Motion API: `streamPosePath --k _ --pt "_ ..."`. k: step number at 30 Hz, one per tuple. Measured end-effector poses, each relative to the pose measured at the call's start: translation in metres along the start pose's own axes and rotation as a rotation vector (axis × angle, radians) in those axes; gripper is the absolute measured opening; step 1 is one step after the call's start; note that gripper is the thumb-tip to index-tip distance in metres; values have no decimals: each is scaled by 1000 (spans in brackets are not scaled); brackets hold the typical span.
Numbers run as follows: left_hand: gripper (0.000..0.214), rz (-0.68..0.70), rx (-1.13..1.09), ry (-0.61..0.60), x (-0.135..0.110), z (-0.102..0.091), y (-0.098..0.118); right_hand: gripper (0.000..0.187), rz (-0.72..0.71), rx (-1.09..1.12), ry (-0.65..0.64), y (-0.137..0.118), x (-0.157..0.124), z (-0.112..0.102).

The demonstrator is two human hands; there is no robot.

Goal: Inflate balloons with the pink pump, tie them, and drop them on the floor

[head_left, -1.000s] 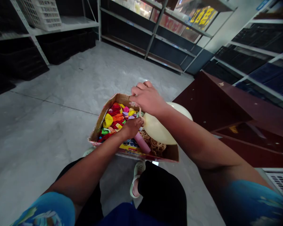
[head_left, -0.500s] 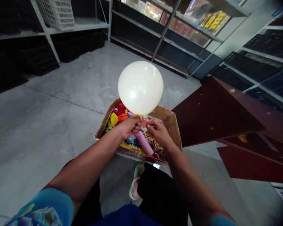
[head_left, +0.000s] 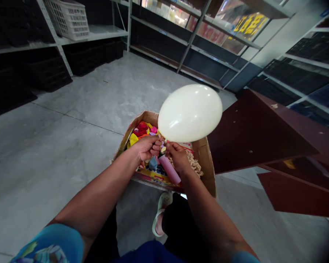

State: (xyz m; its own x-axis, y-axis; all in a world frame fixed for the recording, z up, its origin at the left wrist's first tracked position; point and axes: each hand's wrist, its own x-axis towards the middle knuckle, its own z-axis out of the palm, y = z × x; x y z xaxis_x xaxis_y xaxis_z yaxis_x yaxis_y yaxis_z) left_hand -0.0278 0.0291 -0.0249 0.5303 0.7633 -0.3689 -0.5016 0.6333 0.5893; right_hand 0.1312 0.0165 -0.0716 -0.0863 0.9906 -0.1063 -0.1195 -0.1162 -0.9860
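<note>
Tilted rightward since half a second ago, the cream balloon now sits right of centre frame above the cardboard box. Left hand and right hand both pinch its neck, grips pressed together, so the knotting looks ongoing.
</note>
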Motion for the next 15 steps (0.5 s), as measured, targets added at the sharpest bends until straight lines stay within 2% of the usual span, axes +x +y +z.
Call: streamPosePath --k 3,6,9,12,14,15 --pt "14 109 265 170 2 -3 -3 21 6 -35 67 -11 -11 1" --pt "18 267 651 374 8 -7 -7 22 -33 -223 112 -27 -21 9" --pt "23 410 943 473 13 -9 -10 19 -281 -571 59 -43 -29 14" --pt "27 455 991 493 15 -8 -14 18 -547 -1026 -48 -57 -31 15" --pt "29 468 946 488 15 -5 -17 18 -606 -1196 -119 -64 -29 16" --pt "29 474 920 480 14 -3 -18 18 -616 -1205 -142 -66 -27 17"
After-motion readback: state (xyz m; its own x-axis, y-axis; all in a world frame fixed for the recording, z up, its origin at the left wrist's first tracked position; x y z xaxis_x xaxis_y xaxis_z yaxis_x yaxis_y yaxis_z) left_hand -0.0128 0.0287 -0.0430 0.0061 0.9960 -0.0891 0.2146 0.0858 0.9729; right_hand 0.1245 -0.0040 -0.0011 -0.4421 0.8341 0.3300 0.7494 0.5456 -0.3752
